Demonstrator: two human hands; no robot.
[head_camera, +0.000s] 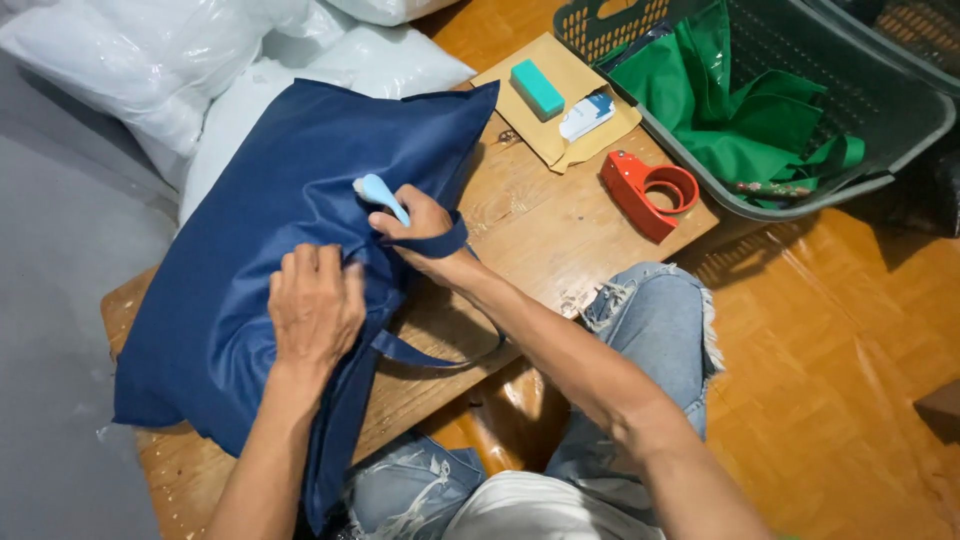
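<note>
1. Leftmost, I saw clear plastic-wrapped white bundles (150, 60) stacked on the grey floor, touching the far edge of the navy fabric bag (260, 230).
2. The bag lay flat on the low wooden table (540, 230), covering most of its left half and hanging over the near edge towards the knees.
3. My left hand (315, 305) rested on the bag, palm down, fingers curled and pinching a fold of the cloth near its middle.
4. My right hand (420, 225) was clenched round a small light-blue tool (378, 192), whose tip touched the cloth just beyond the left hand's fingers; I could not tell what kind of tool it was. One bag strap (430, 243) was wrapped over that wrist, and the other looped off the table's near edge.
5. I judged the wrapped strap the main risk: a tug of the wrist could drag the cloth and pull the fold out of the left hand's pinch.
6. The tool tip sat close to the left fingertips, so a slip on the smooth cloth could bring it against them.
7. Further right lay a tan envelope (560, 110) carrying a teal block (538, 88) and a small white-and-blue packet (587, 115), then a red tape dispenser (648, 192) near the table edge, where a swung elbow might knock it off.
8. Rightmost, a dark green basket (900, 150) held green fabric (740, 110).
</note>
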